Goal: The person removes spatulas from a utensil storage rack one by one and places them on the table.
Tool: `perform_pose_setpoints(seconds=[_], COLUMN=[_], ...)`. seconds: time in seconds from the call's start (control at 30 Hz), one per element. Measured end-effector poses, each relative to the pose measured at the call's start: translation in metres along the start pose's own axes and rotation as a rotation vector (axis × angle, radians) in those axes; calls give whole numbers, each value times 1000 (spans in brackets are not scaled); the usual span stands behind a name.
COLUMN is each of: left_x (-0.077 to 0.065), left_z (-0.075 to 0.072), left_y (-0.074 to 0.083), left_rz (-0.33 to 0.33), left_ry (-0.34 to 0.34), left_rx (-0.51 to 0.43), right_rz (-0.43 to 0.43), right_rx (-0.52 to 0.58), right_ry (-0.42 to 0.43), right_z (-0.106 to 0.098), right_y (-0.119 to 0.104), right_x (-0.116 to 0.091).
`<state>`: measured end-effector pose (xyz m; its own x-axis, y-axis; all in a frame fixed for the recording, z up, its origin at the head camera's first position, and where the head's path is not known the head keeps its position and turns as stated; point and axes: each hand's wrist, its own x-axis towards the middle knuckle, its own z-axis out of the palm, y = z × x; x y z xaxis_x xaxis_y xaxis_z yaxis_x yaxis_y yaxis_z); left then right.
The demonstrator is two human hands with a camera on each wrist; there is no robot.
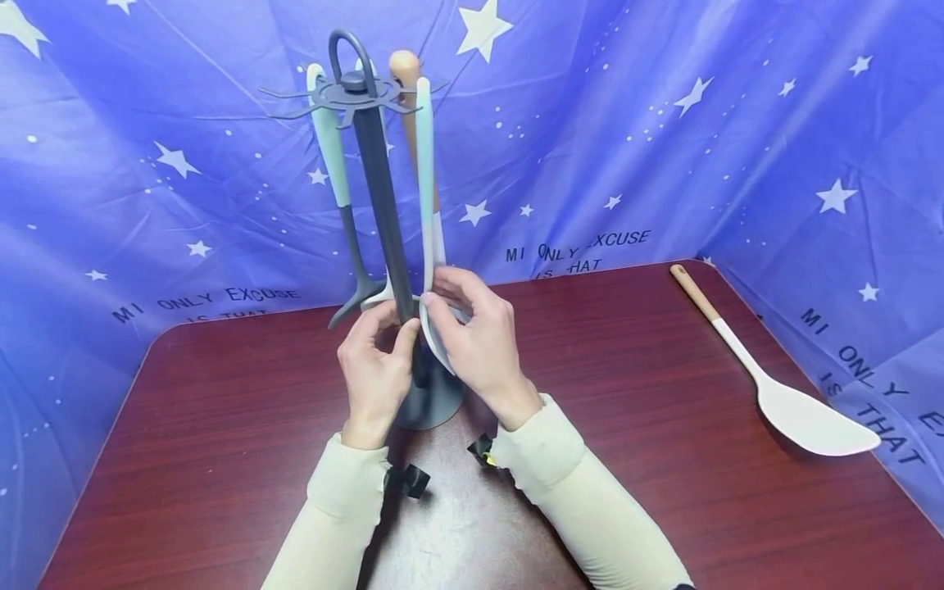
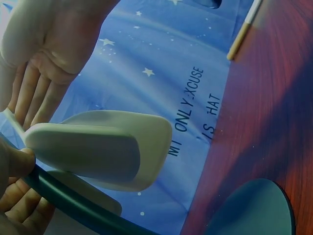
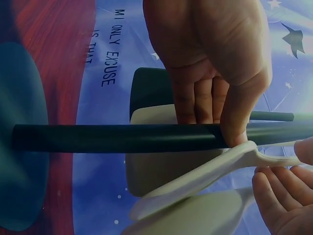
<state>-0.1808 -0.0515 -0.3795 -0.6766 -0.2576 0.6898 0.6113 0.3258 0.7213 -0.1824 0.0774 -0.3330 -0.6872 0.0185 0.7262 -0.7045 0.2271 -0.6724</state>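
Note:
A dark grey utensil stand (image 1: 379, 188) with a hooked top ring stands upright, tilted in the head view. My left hand (image 1: 372, 369) grips its pole low down, thumb in front and fingers behind. A mint-handled white spatula (image 1: 425, 172) hangs on the stand's right side. My right hand (image 1: 483, 344) pinches its neck just above the pale blade (image 3: 195, 183). Behind it hangs a wooden-handled white utensil (image 1: 405, 67). On the left hangs a mint-handled utensil (image 1: 332, 160) with a dark grey head. Another pale-headed utensil is mostly hidden behind the pole.
A white turner (image 1: 804, 414) with a wooden handle lies at the right of the reddish-brown table (image 1: 221, 459). The stand's round base (image 1: 435, 406) rests on the table. A blue star-patterned cloth (image 1: 590, 164) hangs behind and along the sides.

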Motion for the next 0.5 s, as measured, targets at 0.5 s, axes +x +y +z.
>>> perform_pose_setpoints(seconds=[0.5], left_x=[-1], left_z=[0], left_y=[1], left_rz=[2], left_ry=[1], left_rx=[5], right_rz=[51], right_rx=[2], right_ry=[-14], right_z=[2], right_y=[0], right_x=[3])
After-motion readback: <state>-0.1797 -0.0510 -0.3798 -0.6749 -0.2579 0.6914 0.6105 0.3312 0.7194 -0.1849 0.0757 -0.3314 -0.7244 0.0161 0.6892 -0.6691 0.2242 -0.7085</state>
